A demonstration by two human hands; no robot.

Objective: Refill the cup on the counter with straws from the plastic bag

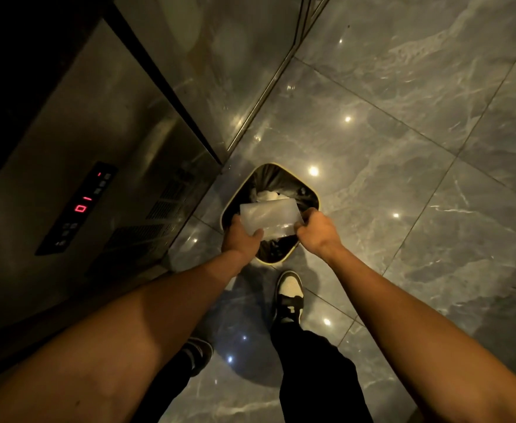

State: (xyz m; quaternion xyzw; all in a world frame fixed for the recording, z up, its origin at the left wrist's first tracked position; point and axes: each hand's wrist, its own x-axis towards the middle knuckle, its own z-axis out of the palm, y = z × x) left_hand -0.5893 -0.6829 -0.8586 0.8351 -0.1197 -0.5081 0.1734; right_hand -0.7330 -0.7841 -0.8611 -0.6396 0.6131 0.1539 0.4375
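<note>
Black-lined bin [307, 190] on grey marble floor [403, 148], beside steel appliance [97, 148]

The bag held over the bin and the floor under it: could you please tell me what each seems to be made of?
The bag looks like thin translucent plastic film: milky, creased, with the dark bin showing faintly through. The floor looks like polished grey stone or marble-look tile: pale veining, straight joints and sharp reflections of ceiling lights.
</note>
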